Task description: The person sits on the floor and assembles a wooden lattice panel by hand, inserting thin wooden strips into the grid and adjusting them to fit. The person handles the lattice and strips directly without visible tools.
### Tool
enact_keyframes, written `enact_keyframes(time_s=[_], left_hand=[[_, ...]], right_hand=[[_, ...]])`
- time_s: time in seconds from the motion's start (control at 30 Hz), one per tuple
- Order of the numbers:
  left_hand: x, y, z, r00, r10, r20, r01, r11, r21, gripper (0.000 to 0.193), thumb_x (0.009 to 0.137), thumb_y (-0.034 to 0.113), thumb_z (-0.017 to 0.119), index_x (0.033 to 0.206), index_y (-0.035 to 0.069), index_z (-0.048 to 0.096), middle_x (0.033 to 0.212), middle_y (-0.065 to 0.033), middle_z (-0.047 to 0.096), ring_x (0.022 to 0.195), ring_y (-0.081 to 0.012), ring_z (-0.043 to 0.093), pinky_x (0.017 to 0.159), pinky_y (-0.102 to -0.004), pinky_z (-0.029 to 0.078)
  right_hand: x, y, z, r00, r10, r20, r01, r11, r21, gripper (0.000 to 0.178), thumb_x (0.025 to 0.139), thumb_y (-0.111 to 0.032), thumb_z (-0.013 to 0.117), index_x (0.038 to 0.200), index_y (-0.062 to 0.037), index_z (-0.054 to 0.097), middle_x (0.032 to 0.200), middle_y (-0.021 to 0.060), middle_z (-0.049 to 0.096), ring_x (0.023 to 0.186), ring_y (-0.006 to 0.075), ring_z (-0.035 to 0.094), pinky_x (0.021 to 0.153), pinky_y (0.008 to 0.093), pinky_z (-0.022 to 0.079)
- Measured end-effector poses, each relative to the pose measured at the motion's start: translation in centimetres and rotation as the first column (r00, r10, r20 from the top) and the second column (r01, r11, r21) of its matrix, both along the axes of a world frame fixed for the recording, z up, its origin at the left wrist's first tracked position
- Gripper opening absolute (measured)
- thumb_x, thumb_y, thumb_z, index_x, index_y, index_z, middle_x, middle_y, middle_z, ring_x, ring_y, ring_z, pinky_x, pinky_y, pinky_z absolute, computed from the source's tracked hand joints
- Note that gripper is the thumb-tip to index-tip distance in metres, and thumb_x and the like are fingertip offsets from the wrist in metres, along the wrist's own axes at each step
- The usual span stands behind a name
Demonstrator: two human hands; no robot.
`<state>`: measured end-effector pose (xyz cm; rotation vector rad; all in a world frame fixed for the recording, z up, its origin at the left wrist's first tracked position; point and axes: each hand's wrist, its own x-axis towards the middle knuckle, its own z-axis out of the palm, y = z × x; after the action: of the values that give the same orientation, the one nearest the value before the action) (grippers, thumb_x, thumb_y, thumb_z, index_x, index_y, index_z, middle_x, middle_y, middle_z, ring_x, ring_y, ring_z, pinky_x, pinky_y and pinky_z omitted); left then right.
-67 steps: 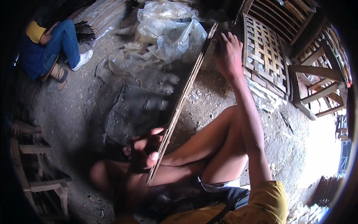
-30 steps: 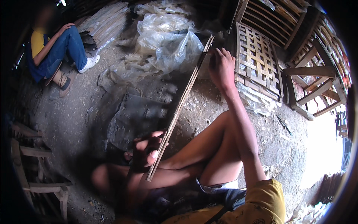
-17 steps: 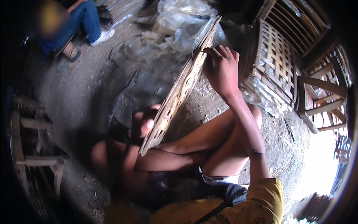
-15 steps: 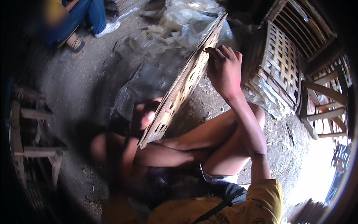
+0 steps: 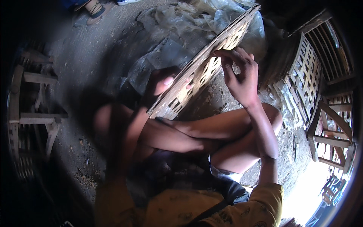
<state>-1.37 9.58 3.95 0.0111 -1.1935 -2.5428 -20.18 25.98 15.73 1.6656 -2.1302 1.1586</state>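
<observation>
A flat panel of woven bamboo strips [image 5: 204, 77] stands tilted on edge over my crossed legs, running from the lower left to the upper right. My left hand [image 5: 166, 81] is closed around its near left part, thumb on one side and fingertips showing through the weave. Higher up, my right hand [image 5: 242, 73] is bent at the wrist, with thumb and forefinger pinched together at the panel's face close to its long edge. Whether a loose strip lies between those fingertips is too small to make out.
Crumpled clear plastic sheeting [image 5: 189, 19] lies on the dirt floor ahead. At right stand a stack of woven panels [image 5: 304, 75] and a wooden frame [image 5: 332, 140]. Another wooden frame [image 5: 38, 117] is at left. Another person's shoe [image 5: 98, 13] shows at the far left.
The panel and both hands sit higher and farther right in the picture, as the whole view has shifted. My right thumb and forefinger now show a wider gap behind their pinched tips.
</observation>
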Motion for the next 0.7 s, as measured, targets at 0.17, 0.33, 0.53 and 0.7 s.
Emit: enact_keyframes(time_s=[0.17, 0.33, 0.53, 0.7], left_hand=[[0.1, -0.4, 1.0, 0.999, 0.024, -0.03, -0.023, 1.0, 0.009, 0.04, 0.097, 0.03, 0.06, 0.108, -0.007, 0.068, 0.093, -0.0121, 0.072, 0.088, -0.0213, 0.069, 0.083, -0.0356, 0.055], [-0.2, -0.9, 1.2, 0.996, 0.072, -0.053, -0.08, 0.983, -0.163, 0.033, 0.097, 0.029, 0.061, 0.104, -0.002, 0.07, 0.092, -0.0084, 0.071, 0.082, -0.0183, 0.068, 0.078, -0.035, 0.055], [-0.1, -1.4, 0.4, 0.969, 0.218, -0.117, -0.246, 0.798, -0.551, 0.026, 0.098, 0.027, 0.061, 0.099, 0.004, 0.072, 0.091, -0.004, 0.071, 0.076, -0.0147, 0.067, 0.072, -0.0341, 0.055], [0.1, 0.3, 5.3, 0.965, 0.24, -0.109, -0.24, 0.627, -0.741, 0.041, 0.091, 0.04, 0.074, 0.097, 0.0, 0.071, 0.075, -0.002, 0.066, 0.07, -0.0062, 0.06, 0.062, -0.0283, 0.048]], right_hand=[[2.4, -0.1, -0.3, 0.987, 0.161, 0.008, -0.16, 0.984, -0.073, 0.017, 0.089, 0.001, 0.064, 0.102, -0.0031, 0.075, 0.083, 0.008, 0.067, 0.075, 0.0219, 0.06, 0.079, 0.033, 0.04], [4.7, -0.3, -0.8, 0.966, 0.258, 0.029, -0.251, 0.955, -0.155, 0.014, 0.088, -0.001, 0.067, 0.099, -0.0027, 0.075, 0.076, 0.0066, 0.059, 0.073, 0.0233, 0.055, 0.077, 0.0342, 0.041], [8.5, -0.8, 1.9, 0.897, 0.417, -0.145, -0.435, 0.892, -0.121, 0.024, 0.076, -0.006, 0.076, 0.1, -0.0073, 0.074, 0.094, 0.0036, 0.064, 0.087, 0.0217, 0.056, 0.083, 0.0341, 0.037], [8.8, -0.7, 2.1, 0.868, 0.457, -0.196, -0.462, 0.887, 0.021, 0.037, 0.069, -0.012, 0.081, 0.104, -0.0132, 0.073, 0.107, 0.0039, 0.061, 0.096, 0.0233, 0.054, 0.089, 0.0376, 0.034]])
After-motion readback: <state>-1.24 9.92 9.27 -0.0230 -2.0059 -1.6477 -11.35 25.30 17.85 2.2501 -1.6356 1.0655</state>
